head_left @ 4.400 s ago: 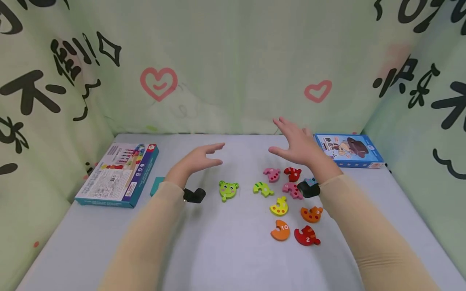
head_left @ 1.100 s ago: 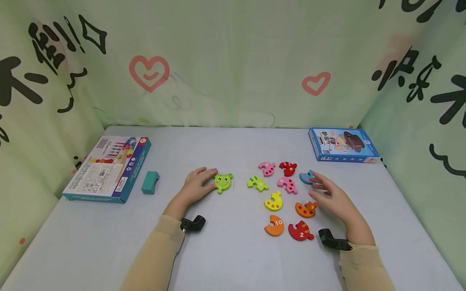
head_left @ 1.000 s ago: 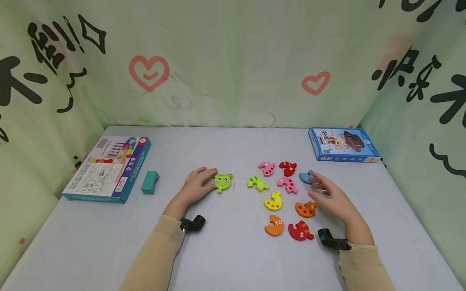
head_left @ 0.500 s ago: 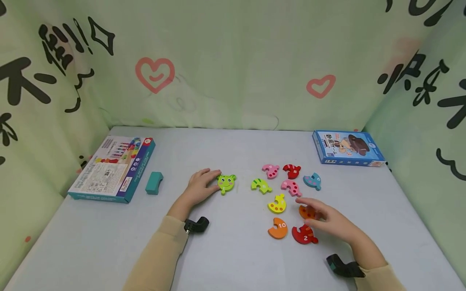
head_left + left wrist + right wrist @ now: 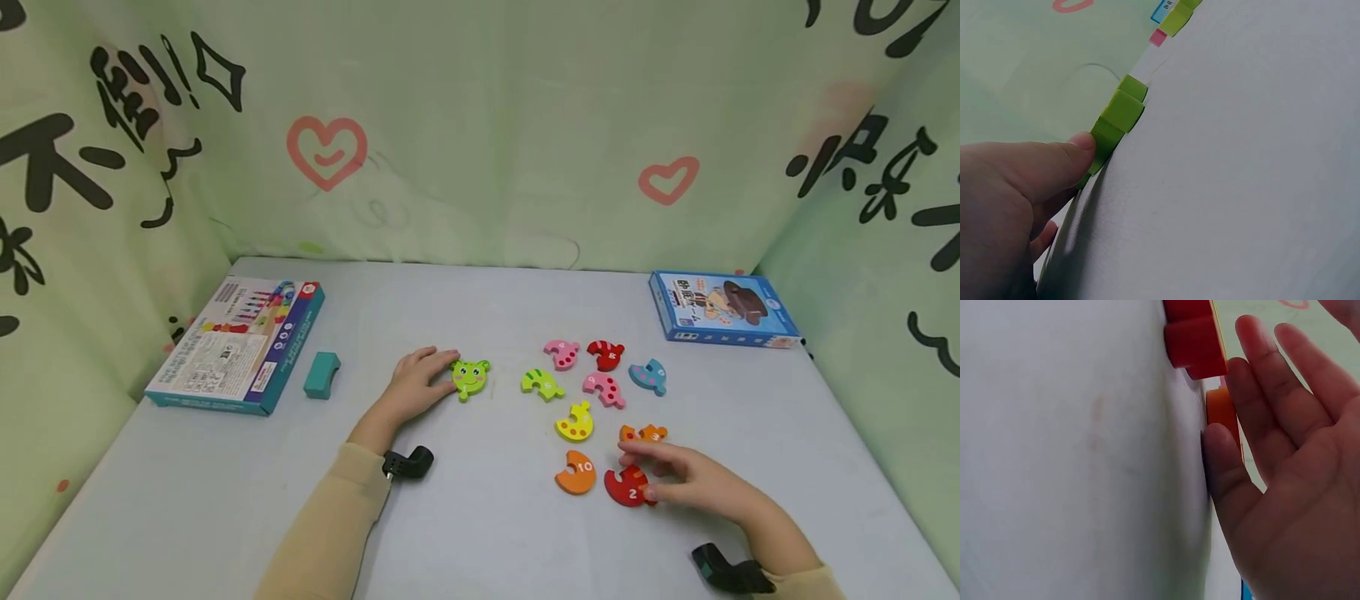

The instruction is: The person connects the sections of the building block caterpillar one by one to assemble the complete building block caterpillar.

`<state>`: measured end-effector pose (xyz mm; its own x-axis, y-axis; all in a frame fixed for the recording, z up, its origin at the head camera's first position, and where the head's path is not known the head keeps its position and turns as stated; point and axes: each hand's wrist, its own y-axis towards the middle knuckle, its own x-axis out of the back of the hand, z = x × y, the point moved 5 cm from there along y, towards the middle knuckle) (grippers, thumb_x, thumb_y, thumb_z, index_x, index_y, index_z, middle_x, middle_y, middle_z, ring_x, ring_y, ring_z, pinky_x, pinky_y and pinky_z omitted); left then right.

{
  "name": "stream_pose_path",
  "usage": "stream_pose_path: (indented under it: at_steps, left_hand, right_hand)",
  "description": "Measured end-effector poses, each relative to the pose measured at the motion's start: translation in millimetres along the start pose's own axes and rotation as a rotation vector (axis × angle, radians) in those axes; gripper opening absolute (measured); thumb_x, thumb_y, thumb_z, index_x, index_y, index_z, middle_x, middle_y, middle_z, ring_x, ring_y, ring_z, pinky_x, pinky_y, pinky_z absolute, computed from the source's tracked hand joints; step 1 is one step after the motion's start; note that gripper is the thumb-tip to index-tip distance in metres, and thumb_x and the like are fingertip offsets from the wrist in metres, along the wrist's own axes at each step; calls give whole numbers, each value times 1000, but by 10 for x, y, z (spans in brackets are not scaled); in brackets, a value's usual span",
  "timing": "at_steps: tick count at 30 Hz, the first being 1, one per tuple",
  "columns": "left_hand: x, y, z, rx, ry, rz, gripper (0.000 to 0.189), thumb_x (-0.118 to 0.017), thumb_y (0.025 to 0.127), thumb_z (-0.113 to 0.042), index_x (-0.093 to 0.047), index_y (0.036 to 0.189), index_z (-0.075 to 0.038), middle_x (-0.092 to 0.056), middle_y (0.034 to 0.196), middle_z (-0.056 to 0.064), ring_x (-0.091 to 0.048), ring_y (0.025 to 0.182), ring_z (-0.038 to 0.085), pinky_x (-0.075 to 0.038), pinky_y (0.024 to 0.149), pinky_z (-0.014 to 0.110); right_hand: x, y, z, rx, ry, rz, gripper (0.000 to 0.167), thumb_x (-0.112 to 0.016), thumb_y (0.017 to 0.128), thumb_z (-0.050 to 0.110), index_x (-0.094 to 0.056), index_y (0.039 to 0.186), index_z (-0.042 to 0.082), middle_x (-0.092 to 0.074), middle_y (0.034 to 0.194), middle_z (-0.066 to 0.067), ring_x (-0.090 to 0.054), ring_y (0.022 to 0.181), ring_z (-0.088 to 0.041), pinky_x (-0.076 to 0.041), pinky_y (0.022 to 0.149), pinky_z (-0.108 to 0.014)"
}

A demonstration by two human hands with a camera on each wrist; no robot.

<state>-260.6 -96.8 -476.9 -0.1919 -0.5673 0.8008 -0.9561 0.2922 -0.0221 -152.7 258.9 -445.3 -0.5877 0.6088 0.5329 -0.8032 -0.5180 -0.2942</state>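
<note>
The left hand (image 5: 414, 387) is pinching the green frog-faced piece (image 5: 470, 380) between thumb and fingers, near the middle of the tabletop (image 5: 457, 517). The right hand (image 5: 701, 482) is spreading its thumb and fingers wide about the red piece marked 2 (image 5: 622, 487), towards the tabletop's right edge; whether they are touching it, I cannot tell. An orange spotted piece (image 5: 648, 432) is lying partly hidden behind those fingers. Near the left edge a teal-sided box (image 5: 225, 346) is lying flat beside a teal block (image 5: 321, 376); a blue box (image 5: 723, 307) is occupying the far right corner. Both boxes are appearing closed, their contents hidden.
</note>
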Motion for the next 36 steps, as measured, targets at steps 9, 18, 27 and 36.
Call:
stream_pose_path:
  at_steps: [9,18,27,36]
  left_hand:
    - [9,-14,-17,-26,-22,-22,50,-58,87,-36,-46,134,-25,-44,139,-4,-25,135,22,-15,109,50]
    - [15,-6,-27,2,-9,8,50,-58,87,-33,-45,134,-23,-43,140,-3,-24,136,23,-14,110,50]
    - [10,-12,-14,5,-5,8,50,-58,87,-33,-45,134,-24,-43,140,-3,-24,136,23,-15,110,51]
    - [13,-8,-24,3,-7,7,49,-58,87,-32,-45,134,-23,-43,140,-3,-24,136,23,-15,110,51]
  right_hand:
    - [-13,14,5,-16,-93,13,54,-68,77,32,-52,127,18,-32,141,-24,-25,126,-50,-34,88,-69]
    - [-46,29,-31,-45,-115,79,53,-69,76,30,-52,126,23,-22,143,-26,-17,127,-50,-34,87,-69]
    - [-56,61,-43,-56,-140,53,49,-71,75,25,-55,122,24,-29,140,-24,-21,125,-46,-42,86,-60]
    - [-72,53,0,28,-230,27,45,-71,76,27,-57,119,23,-43,129,-16,-30,121,-41,-44,86,-58]
